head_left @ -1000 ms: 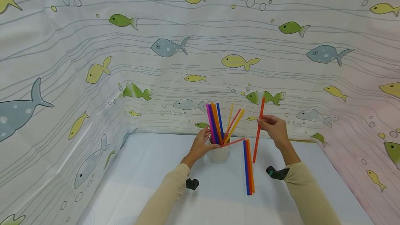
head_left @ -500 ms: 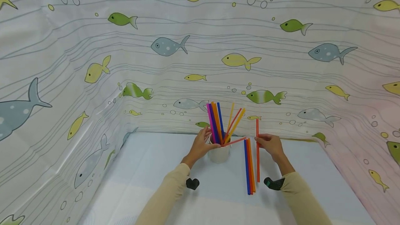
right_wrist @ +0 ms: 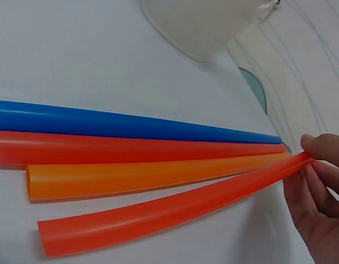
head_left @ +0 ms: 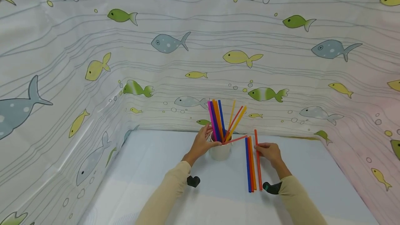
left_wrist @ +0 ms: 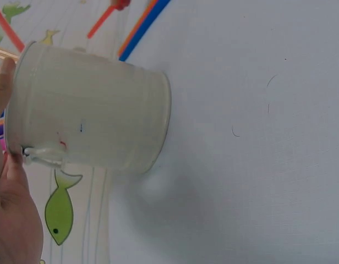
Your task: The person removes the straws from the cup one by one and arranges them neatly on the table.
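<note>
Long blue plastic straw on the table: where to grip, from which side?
I'd pinch the long blue plastic straw at mid-length, from above and its left, the side toward the round white cup. It lies flat with that side free, while a long red plastic straw lies close along its right.

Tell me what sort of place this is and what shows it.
Probably a staged tabletop booth: fish-print sheeting along the back and sides, a pale tabletop, and colored tubes lying near a whitish cup.
</note>
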Motion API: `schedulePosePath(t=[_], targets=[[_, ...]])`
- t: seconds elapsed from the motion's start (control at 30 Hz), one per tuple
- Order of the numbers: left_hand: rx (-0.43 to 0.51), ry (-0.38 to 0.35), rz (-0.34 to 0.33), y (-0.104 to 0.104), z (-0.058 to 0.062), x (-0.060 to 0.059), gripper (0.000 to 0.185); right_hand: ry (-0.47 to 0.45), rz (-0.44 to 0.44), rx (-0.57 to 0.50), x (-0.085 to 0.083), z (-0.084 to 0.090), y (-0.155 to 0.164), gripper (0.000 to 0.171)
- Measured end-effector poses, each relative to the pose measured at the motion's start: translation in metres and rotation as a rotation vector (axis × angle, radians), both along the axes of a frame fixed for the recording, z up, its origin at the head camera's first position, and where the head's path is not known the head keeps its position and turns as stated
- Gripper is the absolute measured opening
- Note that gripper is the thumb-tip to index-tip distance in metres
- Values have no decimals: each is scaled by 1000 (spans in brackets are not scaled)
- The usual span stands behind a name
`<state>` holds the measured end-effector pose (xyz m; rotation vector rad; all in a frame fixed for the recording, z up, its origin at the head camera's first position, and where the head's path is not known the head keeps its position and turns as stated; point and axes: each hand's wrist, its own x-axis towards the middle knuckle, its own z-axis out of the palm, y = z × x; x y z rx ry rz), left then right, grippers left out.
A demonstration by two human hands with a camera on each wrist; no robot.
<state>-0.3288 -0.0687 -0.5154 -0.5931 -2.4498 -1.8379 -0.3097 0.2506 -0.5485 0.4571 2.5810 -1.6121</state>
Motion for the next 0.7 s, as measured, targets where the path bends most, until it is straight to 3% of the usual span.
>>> schedulePosePath(t=[0.1,0.7], targets=[[-13,6,12,0,-9,-7,102,-4,-5,12,0,-3,-2,44],[-15,-10,13,2,-6,-5,98,77,25,239,1,-19,-8,41]])
